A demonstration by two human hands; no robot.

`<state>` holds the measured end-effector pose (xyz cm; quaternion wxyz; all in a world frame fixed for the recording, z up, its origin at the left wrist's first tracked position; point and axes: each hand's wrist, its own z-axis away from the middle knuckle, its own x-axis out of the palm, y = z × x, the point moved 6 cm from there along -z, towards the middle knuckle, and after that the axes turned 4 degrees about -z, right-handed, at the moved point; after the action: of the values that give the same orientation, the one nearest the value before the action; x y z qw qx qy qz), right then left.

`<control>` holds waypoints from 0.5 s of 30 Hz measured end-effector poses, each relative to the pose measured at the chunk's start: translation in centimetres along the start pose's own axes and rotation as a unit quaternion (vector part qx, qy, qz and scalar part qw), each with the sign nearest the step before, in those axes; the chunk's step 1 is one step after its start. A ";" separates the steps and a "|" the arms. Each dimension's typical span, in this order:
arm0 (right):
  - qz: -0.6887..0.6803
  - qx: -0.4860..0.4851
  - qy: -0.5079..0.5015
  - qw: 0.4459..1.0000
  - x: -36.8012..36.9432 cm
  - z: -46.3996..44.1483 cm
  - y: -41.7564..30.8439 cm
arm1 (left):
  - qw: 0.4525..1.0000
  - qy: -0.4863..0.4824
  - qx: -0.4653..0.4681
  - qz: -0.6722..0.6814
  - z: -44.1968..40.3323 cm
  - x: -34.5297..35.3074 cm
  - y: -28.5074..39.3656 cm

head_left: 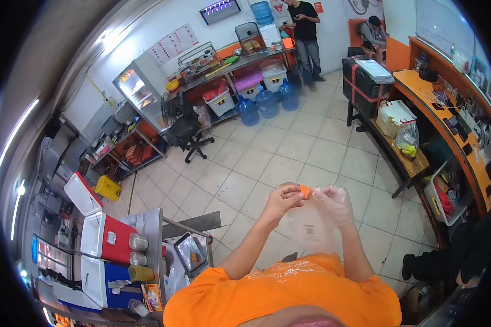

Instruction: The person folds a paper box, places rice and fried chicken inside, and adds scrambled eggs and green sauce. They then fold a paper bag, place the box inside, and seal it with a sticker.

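My bare left hand (pixel 284 202) is closed, pinching a small flat orange piece (pixel 305 191) between thumb and fingers. I cannot tell whether the piece is paper or a sticker. A clear plastic glove covers my right hand (pixel 334 205), whose fingers are pinched together close beside the orange piece. From between both hands hangs a see-through plastic bag (pixel 310 234) with a dark printed square code on it. The right fingertips appear to grip its top edge.
At lower left, red (pixel 119 240) and blue (pixel 117 280) coolers stand beside a metal table (pixel 158 256). An office chair (pixel 184 128) and several blue water jugs (pixel 267 102) stand ahead. A wooden bench (pixel 390 144) runs along the right. One person (pixel 305 32) stands at the back; another (pixel 373 35) sits.
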<state>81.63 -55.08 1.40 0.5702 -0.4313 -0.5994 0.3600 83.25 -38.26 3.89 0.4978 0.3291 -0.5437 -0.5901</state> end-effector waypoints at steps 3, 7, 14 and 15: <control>-0.034 0.065 0.010 0.997 -0.9 0.8 1.2 | 0.993 -0.011 0.016 -0.119 -0.2 -0.6 -1.1; -0.072 0.071 0.043 0.994 -1.0 1.2 1.9 | 0.988 0.003 0.059 -0.143 0.1 0.8 -1.7; -0.080 -0.022 0.096 0.992 0.5 2.0 -0.8 | 0.976 0.025 0.134 -0.172 -0.1 2.0 -0.9; -0.079 -0.024 0.102 0.991 0.5 2.2 -0.8 | 0.976 0.036 0.147 -0.157 0.0 2.1 -0.8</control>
<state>79.41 -54.75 2.12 0.6444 -0.4305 -0.5790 0.2536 82.46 -40.28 3.44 0.3641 0.5010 -0.5476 -0.5626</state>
